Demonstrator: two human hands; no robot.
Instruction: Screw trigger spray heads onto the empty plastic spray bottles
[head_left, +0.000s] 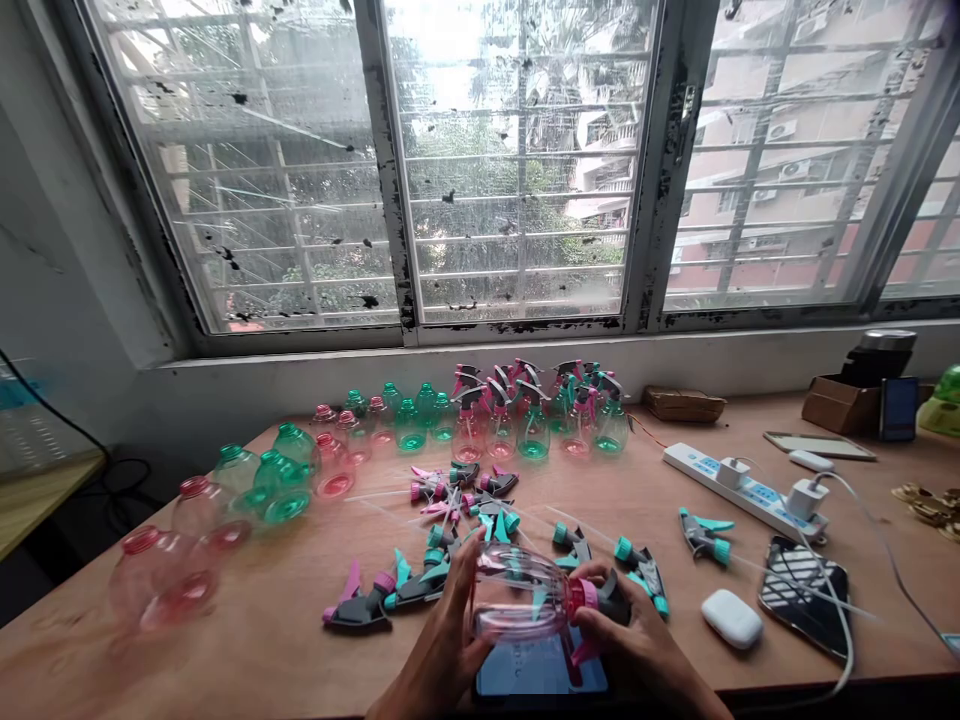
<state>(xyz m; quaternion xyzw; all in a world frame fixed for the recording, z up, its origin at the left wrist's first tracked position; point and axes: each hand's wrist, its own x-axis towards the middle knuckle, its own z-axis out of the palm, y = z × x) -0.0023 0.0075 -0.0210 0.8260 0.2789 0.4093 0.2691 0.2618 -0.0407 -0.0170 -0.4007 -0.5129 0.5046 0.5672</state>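
A clear pink spray bottle [517,598] lies on its side between my hands, just above the table's near edge. My left hand [444,640] wraps round the bottle's body. My right hand [628,640] grips the pink collar and dark trigger head [606,600] at the bottle's neck. Under the bottle lies a tablet [540,672] with a lit screen. Loose trigger heads [450,560] in pink and teal are scattered just beyond my hands.
Assembled spray bottles [532,415] stand in a row near the window. Empty pink and green bottles [277,480] lie at the left. A power strip [742,488], phone [804,595], white earbud case [731,618] and boxes [840,402] sit at the right.
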